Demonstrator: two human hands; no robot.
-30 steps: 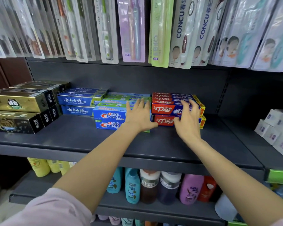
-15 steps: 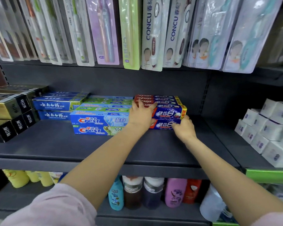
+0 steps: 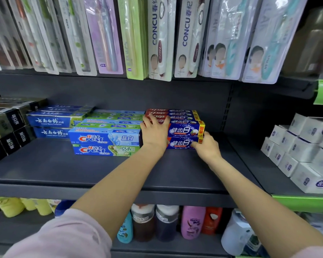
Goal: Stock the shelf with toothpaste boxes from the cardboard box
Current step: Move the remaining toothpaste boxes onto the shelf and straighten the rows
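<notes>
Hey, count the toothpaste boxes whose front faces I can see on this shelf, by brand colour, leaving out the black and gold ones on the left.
Crest boxes: 2
Dark blue boxes: 2
Red-and-blue boxes: 2
Total: 6

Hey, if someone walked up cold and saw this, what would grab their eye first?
Two bare arms reaching in: the left hand lies spread on the red and blue toothpaste stack at mid-shelf, and the right hand touches its lower right corner. Next, the blue Crest boxes beside it and toothbrush packs hanging above.
</notes>
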